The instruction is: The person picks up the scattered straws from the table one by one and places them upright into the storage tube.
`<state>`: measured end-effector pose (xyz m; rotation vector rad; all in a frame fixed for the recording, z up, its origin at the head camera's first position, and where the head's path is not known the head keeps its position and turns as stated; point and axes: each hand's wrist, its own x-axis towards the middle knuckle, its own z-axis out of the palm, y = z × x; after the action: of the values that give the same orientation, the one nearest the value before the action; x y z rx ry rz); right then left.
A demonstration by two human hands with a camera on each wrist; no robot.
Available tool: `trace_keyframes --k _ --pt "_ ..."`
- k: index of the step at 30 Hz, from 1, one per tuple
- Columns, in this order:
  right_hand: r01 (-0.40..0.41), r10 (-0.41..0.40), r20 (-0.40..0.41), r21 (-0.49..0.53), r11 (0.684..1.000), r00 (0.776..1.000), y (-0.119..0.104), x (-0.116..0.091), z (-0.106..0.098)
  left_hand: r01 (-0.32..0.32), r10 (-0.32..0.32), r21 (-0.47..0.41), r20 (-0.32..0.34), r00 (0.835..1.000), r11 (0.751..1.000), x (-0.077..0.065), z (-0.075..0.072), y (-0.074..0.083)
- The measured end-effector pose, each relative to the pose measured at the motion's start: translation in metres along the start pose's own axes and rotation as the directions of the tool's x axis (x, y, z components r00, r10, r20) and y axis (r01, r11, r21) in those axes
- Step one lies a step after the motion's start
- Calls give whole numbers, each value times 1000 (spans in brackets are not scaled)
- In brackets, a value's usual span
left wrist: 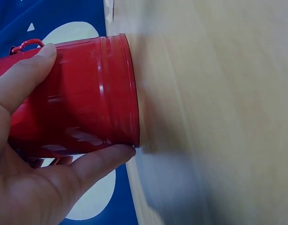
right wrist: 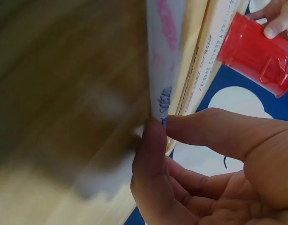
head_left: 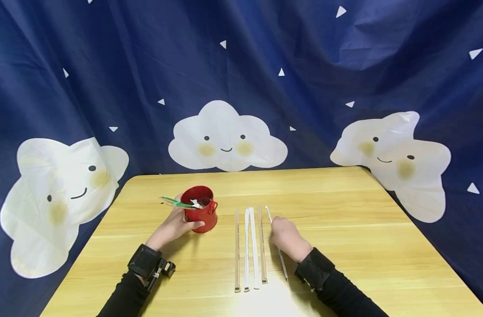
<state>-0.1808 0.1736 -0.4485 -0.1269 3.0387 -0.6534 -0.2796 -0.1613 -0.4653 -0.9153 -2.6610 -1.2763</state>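
My left hand [head_left: 173, 228] grips a small red metal bucket [head_left: 206, 217] around its side, thumb and fingers on the wall. From the bucket's mouth a thin green strip [head_left: 180, 204] sticks out to the left, beside a bit of white wrapper [head_left: 195, 203]. My right hand [head_left: 288, 239] pinches a long, thin wrapped stick [right wrist: 159, 61] between thumb and fingertips. Pink and blue print runs along its white wrapper; what lies inside cannot be told. Left of that hand, several similar wrapped strips [head_left: 254, 248] lie side by side on the table.
Light wooden table [head_left: 364, 255] under both hands. Behind its far edge hangs a dark blue curtain [head_left: 313, 97] with white clouds and triangles. The row of strips lies between the bucket and my right hand.
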Motion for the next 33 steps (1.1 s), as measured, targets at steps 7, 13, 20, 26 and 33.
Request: trace_keyframes --k 7,13,20,26,33 --pt "-23 21 32 57 998 999 3 2 -1 -22 22 3 -11 1000 1000 -1 0 1" --pt "2 -3 10 106 994 1000 5 -1 0 -12 12 3 -3 1000 1000 -1 2 -1" --pt "27 -23 -38 115 993 999 5 2 -5 4 -4 -10 3 1000 1000 0 0 -1" --pt "25 -13 -88 131 991 996 3 6 -12 15 -15 -10 14 1000 1000 1 -1 0" --pt "62 -40 -164 132 989 986 2 7 -14 21 -21 0 7 1000 1000 1 0 0"
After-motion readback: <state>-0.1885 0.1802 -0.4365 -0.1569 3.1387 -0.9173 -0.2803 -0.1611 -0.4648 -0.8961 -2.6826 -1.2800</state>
